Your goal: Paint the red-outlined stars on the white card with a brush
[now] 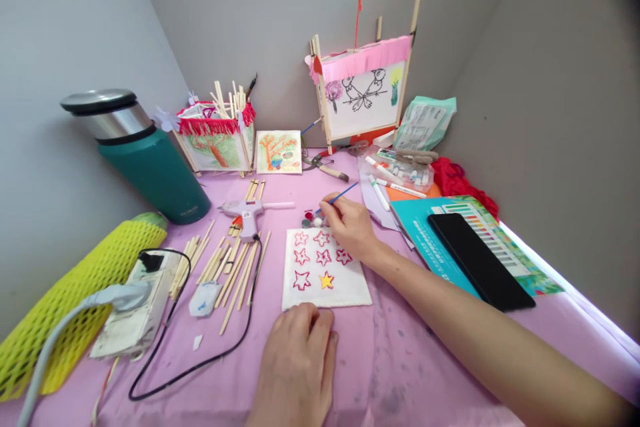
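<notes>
A white square panel (327, 295) lies flat on the pink tablecloth, with several red star outlines on it and one star filled in yellow. My right hand (350, 227) is over its upper right corner, fingers pinched round a thin blue brush (344, 191). The brush's lower end is at the small paint pots (317, 221) just beyond the panel; its tip is hard to make out. Below the panel's near edge rests my left hand (300, 357), back up, its fingertips by that edge. Those fingers are together and slightly bent, with nothing seen in them.
Left are a glue gun (249, 215) with a black cord, wooden sticks (243, 273), a power strip (137, 307) and a teal bottle (157, 170). A black phone (480, 260) on a blue booklet and some markers (400, 187) lie right. Decorated lanterns (367, 97) stand behind.
</notes>
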`<move>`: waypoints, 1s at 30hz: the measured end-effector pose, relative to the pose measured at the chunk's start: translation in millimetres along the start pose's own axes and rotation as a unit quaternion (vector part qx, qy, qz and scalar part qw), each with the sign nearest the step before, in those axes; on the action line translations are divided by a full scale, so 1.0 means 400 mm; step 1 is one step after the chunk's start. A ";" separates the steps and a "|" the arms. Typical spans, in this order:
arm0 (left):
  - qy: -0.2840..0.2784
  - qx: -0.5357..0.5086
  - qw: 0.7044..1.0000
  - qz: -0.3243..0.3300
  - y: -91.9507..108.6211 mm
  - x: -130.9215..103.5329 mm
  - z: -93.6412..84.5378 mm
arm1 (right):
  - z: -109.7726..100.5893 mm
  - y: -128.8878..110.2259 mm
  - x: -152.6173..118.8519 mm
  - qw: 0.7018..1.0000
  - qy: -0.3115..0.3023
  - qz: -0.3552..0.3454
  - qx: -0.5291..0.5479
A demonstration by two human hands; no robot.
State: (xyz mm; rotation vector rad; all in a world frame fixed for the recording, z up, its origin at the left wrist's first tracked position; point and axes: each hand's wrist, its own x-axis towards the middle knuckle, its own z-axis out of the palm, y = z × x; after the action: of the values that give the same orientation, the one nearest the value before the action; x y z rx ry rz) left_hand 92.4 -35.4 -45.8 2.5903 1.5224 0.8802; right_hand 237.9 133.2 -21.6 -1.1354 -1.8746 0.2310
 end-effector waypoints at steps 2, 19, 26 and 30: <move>-0.002 -0.003 1.000 -0.003 0.001 -0.002 -0.001 | -0.016 -0.011 -0.003 0.999 0.019 0.020 0.037; 0.019 0.066 0.998 -0.007 0.001 -0.007 0.013 | -0.078 -0.061 -0.150 0.995 -0.035 0.006 0.093; 0.009 0.061 0.998 -0.008 -0.002 -0.012 0.013 | -0.070 -0.053 -0.153 0.995 -0.053 0.000 0.090; 0.014 0.060 0.998 -0.004 -0.001 -0.008 0.014 | -0.070 -0.052 -0.153 0.995 -0.061 0.005 0.084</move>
State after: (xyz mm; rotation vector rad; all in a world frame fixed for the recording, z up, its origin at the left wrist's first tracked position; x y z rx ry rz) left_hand 93.6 -36.3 -52.1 2.6613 1.6402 0.8539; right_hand 257.2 66.1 -30.7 -1.0346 -1.9164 0.4649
